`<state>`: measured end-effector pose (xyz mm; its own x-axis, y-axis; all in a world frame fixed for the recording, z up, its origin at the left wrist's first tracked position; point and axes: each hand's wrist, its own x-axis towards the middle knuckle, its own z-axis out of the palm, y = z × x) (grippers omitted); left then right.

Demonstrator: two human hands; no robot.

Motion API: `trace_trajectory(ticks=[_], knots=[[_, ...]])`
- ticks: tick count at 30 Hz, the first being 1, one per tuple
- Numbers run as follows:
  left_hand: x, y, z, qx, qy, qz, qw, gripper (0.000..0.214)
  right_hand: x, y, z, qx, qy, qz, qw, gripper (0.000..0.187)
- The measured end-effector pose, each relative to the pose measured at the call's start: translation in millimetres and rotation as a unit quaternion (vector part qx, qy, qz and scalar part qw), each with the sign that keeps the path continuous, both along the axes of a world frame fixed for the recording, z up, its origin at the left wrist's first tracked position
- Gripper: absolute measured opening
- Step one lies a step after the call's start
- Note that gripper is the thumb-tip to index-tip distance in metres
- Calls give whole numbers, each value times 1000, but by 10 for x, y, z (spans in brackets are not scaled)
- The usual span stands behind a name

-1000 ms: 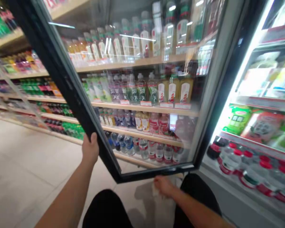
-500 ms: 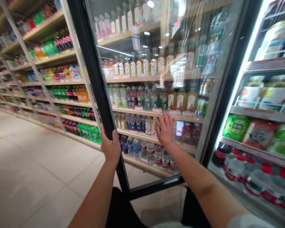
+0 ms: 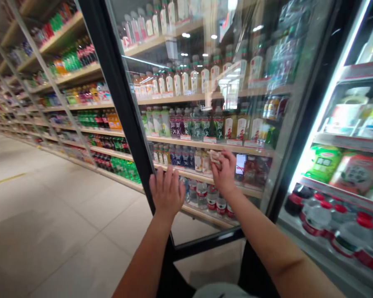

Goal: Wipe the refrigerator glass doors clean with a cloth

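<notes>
A glass door (image 3: 186, 229) with a black frame (image 3: 119, 89) stands swung open in front of me, tilted in view. My left hand (image 3: 167, 193) lies with fingers stretched against the glass, right by the frame's left upright. Near the middle of the pane, my right hand (image 3: 225, 174) grips a crumpled pale cloth (image 3: 216, 159), its fingers bent around it close to the glass. Part of the cloth is hidden by the fingers. Through the pane show shelves of bottles, mixed with reflections of lights.
On the right, the lit fridge holds large bottles with red caps (image 3: 345, 231) and green and red packs (image 3: 321, 163). Long drink shelves (image 3: 104, 153) run off to the left above a pale tiled floor (image 3: 49, 223). The door's bottom rail (image 3: 205, 244) crosses above my legs.
My left hand has let go of the door frame's edge and moved right onto the glass, fingers spread. My right hand went from flat to bent, and the cloth now shows in it.
</notes>
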<state>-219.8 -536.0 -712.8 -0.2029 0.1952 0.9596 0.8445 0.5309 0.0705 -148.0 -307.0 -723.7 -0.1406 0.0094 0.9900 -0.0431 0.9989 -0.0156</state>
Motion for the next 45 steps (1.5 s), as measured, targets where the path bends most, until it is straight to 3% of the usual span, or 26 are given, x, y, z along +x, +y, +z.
trace_trajectory(ticks=[2,4,6,8,11,13,15,18,20,22,24,27,29,31,34,36,39,41,43,45], knots=[[26,111,55,-52,-10,-15,998,49,77,-180,-205,44,-25,24,998,40],[26,189,136,-52,-16,3,999,51,201,-314,-415,122,-66,55,989,43],[8,227,192,-44,-3,28,999,52,301,-304,-478,177,-98,69,977,53],[-19,242,202,-45,5,40,998,52,334,-148,-329,169,-103,53,979,66],[-66,267,161,-39,-14,33,999,54,277,128,93,33,-18,4,999,80],[-96,290,130,-33,-25,29,999,55,216,168,249,-51,55,-12,997,81],[-122,310,111,-31,-19,35,999,54,180,59,189,-56,66,-3,996,78],[-153,326,98,-31,16,57,998,53,197,-169,-92,59,-30,36,997,75],[-161,332,94,-29,36,71,996,53,220,-196,-150,111,-72,44,990,78],[-155,338,95,-26,53,80,995,53,217,-101,-14,75,-46,22,996,79],[-142,344,97,-22,75,88,993,55,184,8,219,-14,32,-8,999,78],[-134,345,100,-16,91,87,992,58,114,-63,386,-85,98,-33,991,75],[-149,336,95,-12,74,71,995,60,82,-275,256,-50,33,-33,998,74],[-176,323,85,-8,57,55,997,60,76,-476,12,49,-58,-10,997,73],[-206,302,70,-7,59,52,997,63,140,-484,-237,122,-89,-1,989,70],[-199,287,67,-8,74,61,995,69,226,-291,-210,88,-56,-21,994,73],[-159,265,71,-17,102,80,991,82,340,13,-26,-10,37,-67,997,76],[-130,253,76,-22,116,89,989,85,369,60,29,-37,72,-82,993,79],[-109,243,80,-23,122,89,988,83,369,-30,-20,3,43,-66,997,78],[-97,236,84,-20,128,84,988,80,368,-157,-107,99,-23,-33,994,68]])
